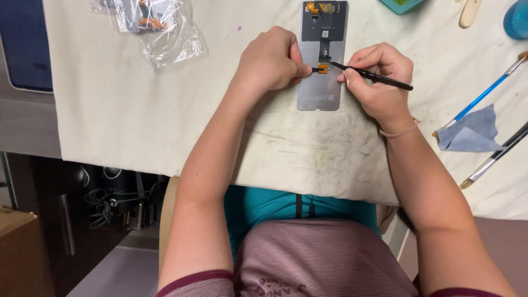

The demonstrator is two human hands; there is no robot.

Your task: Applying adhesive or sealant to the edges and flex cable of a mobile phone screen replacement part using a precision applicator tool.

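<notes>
A grey phone screen panel (319, 93) lies face down on a cream cloth (110, 99), with a black flex cable and a small orange connector (323, 68) at its middle. My left hand (269, 59) rests on the panel's left edge, and its thumb and fingertip pinch a thin black part beside the orange connector. My right hand (377, 77) grips black tweezers (371, 75) like a pen. The tweezers' tip touches the orange connector from the right.
A crumpled clear plastic bag (159, 27) lies at the top left. Right of the panel are a blue-handled brush (487, 93), a folded blue cloth (473, 132), a dark brush (495, 157), a pale spudger (470, 12) and a blue bottle (517, 19). The cloth's front edge hangs over the table.
</notes>
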